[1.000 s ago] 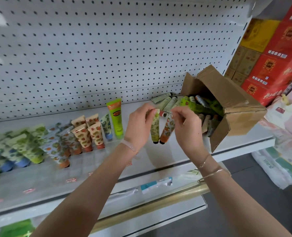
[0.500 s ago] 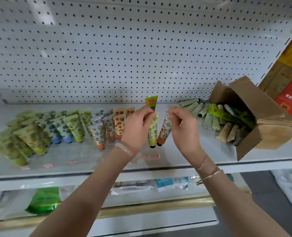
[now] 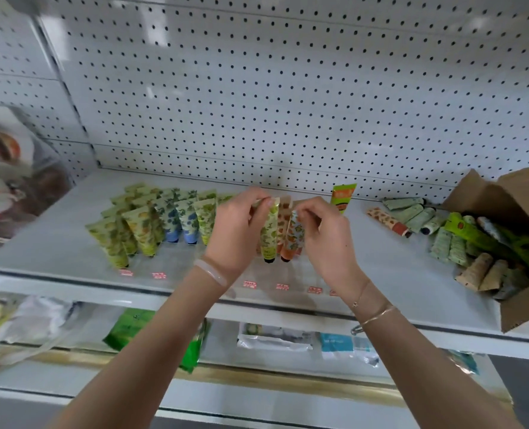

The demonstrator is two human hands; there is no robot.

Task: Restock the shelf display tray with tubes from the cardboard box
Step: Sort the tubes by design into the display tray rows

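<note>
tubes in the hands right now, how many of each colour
green tube, pinched by the left hand: 1
orange tube, pinched by the right hand: 1
total: 2

Standing tubes (image 3: 139,226) fill the shelf's (image 3: 380,267) left; the cardboard box (image 3: 510,243) lies at its right.

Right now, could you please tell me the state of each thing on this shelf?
left hand, pinches the green-patterned tube, hanging cap down.
right hand, pinches the orange-patterned tube, cap down.
cardboard box, on its side, flaps open, tubes inside.
loose tubes, lying flat beside the box.
displayed tubes, standing cap down in rows.
</note>
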